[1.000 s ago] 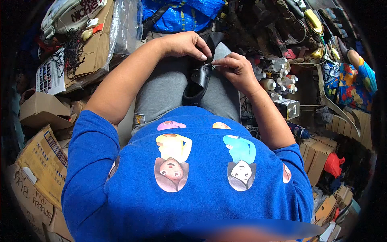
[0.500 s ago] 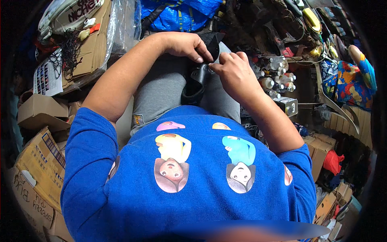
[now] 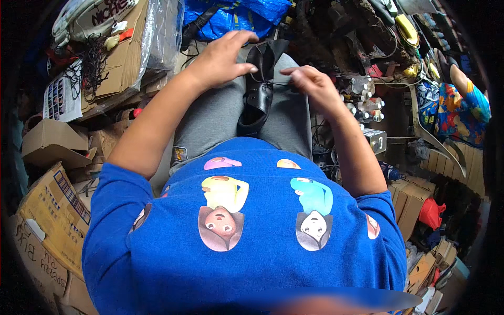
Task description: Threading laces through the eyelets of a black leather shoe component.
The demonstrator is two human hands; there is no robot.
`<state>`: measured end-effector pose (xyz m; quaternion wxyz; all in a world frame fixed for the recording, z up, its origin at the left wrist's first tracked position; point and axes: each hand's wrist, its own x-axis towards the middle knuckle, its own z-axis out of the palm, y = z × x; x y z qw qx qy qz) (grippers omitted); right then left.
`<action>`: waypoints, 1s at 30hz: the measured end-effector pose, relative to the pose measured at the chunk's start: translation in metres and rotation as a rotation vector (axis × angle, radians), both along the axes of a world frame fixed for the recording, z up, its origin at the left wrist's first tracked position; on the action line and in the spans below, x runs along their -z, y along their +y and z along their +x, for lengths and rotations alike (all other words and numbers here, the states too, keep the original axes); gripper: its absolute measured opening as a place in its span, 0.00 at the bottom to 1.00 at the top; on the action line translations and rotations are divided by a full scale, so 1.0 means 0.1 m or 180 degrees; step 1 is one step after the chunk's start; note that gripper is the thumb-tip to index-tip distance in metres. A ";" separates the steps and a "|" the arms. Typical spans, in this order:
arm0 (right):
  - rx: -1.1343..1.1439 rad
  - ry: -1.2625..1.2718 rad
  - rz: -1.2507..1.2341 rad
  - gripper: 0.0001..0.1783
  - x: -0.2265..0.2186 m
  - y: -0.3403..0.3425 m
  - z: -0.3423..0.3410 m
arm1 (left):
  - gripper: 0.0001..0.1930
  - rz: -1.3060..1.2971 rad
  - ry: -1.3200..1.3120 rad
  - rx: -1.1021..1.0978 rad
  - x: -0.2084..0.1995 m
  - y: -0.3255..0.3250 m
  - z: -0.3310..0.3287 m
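Upper centre: black leather piece on grey trousers. Left hand, at its left, spread; right hand, at its right, curled, pinch undetermined.

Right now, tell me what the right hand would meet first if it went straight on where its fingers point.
Probably the black leather piece, which lies to the left of the right hand; a thin dark cord between them might be brushed sooner, but depth is unclear.
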<state>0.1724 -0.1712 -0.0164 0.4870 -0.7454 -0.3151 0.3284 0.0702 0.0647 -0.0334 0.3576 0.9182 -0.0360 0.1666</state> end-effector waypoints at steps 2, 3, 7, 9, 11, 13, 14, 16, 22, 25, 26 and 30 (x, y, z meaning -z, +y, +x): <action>-0.0038 -0.0124 -0.0055 0.13 0.03 -0.07 0.06 | 0.31 -0.0023 0.0602 0.0085 -0.09 0.00 -0.22; -0.0496 -0.0790 -0.0214 0.14 0.03 -0.06 0.04 | 0.31 0.0136 0.0888 0.0245 -0.10 0.01 -0.29; -0.0606 -0.1694 -0.0258 0.13 0.07 -0.03 -0.01 | 0.25 0.0312 0.1053 0.0594 -0.16 0.02 -0.38; 0.0150 -0.2178 0.0003 0.12 0.31 -0.07 0.11 | 0.22 0.0288 0.0979 0.0700 -0.15 0.07 -0.39; 0.1315 -0.0516 0.0530 0.12 0.56 -0.17 0.31 | 0.12 0.0207 0.1345 0.0620 -0.16 0.14 -0.43; 0.2216 0.1698 0.1792 0.19 0.55 -0.15 0.36 | 0.11 0.0204 0.1382 0.0495 -0.23 0.22 -0.52; 0.2474 0.2372 0.2107 0.20 0.46 -0.12 0.33 | 0.09 0.0228 0.1437 0.0403 -0.22 0.27 -0.58; 0.2156 0.3333 0.2648 0.20 0.45 -0.11 0.29 | 0.09 0.0370 0.1216 0.0402 -0.13 0.37 -0.69; 0.1133 0.4369 0.2822 0.22 0.55 -0.23 0.28 | 0.10 -0.0790 0.1329 0.0034 -0.17 0.38 -0.72; 0.0867 0.4039 0.2670 0.22 0.57 -0.23 0.28 | 0.08 -0.0025 0.0981 -0.0797 -0.09 0.51 -0.69; 0.0863 0.4035 0.2667 0.22 0.57 -0.23 0.28 | 0.08 -0.0028 0.0975 -0.0800 -0.03 0.51 -0.64; 0.0962 0.3982 0.2586 0.23 0.59 -0.23 0.27 | 0.17 -0.4479 0.0225 -0.0600 -0.12 0.15 -0.36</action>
